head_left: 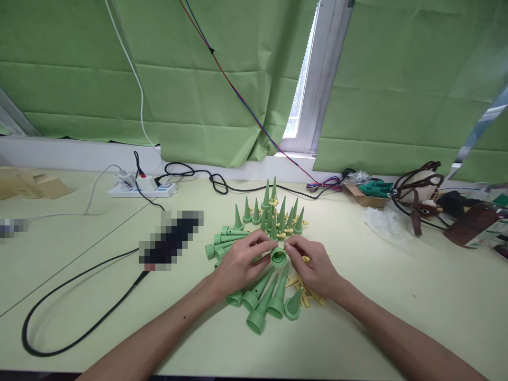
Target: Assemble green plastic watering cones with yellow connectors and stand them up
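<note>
Between my two hands is a hollow green plastic cone [278,257], its round open end facing me. My left hand [245,259] grips it from the left, thumb and fingers closed on its side. At its right rim my right hand [313,264] is closed in a pinch; whatever sits between those fingertips is too small to make out. Green cones [260,312] with wide collars lie on the table in front of my hands, beside a shorter green cone [293,306]. Yellow T-shaped plastic pieces [304,296] are heaped under my right hand. Beyond, several pointed green cones [237,218] stand upright among more yellow pieces.
Left of the cones lies a blurred dark object [170,241] with a looped black cable [26,328]. A white power strip [143,189] and wires run along the back wall. To the right are a plastic bag [387,227], a cardboard box [363,197] and a brown bag [474,227].
</note>
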The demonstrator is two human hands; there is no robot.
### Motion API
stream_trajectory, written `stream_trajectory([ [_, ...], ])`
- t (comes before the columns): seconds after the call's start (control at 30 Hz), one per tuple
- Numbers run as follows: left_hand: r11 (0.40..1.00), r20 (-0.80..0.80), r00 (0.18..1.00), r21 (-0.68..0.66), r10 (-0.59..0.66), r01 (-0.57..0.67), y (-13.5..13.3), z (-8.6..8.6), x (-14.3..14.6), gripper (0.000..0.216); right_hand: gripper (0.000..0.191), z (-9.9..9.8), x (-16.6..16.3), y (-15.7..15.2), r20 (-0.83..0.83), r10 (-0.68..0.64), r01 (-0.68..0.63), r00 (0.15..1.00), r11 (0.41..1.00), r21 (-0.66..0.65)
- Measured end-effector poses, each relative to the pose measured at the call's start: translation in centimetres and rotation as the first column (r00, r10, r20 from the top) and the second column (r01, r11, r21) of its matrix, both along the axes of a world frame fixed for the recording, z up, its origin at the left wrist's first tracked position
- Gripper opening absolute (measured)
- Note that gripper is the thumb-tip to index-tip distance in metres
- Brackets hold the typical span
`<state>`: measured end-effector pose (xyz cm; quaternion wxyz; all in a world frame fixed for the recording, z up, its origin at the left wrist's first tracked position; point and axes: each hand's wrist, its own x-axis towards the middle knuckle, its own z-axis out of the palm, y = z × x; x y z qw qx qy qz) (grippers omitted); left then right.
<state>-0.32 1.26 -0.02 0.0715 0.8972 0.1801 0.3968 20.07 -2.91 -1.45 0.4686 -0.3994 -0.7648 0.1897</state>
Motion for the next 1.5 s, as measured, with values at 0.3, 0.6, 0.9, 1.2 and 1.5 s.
stream_trajectory([
  [0.3,0.987,-0.034,0.994,-0.121,0.1,-0.103,-0.3,0.0,0.2,0.025,0.016,-0.1,-0.2,-0.3,-0.004,0.0,0.0,1.0,0.999,0.049],
  [0.6,0.911,-0.08,0.985,-0.375,0.154,-0.173,-0.3,0.3,0.3,0.007,0.016,0.1,-0.3,-0.1,-0.008,-0.015,0.015,1.0,0.997,0.077],
  [0.9,0.718,0.004,0.991,-0.69,0.133,-0.093,-0.2,1.0,0.5,0.05,0.017,0.0,-0.1,-0.1,-0.004,-0.022,0.022,1.0,0.997,0.073],
  [1.2,0.73,-0.076,0.996,-0.677,0.055,-0.092,-0.4,1.1,0.5,0.05,0.017,0.0,-0.1,-0.2,0.003,-0.011,0.011,1.0,0.998,0.061],
  [1.5,0.763,-0.09,0.994,-0.638,0.058,-0.102,-0.7,1.4,0.6,0.044,0.019,0.0,-0.1,-0.1,0.012,-0.023,0.023,1.0,0.998,0.063],
])
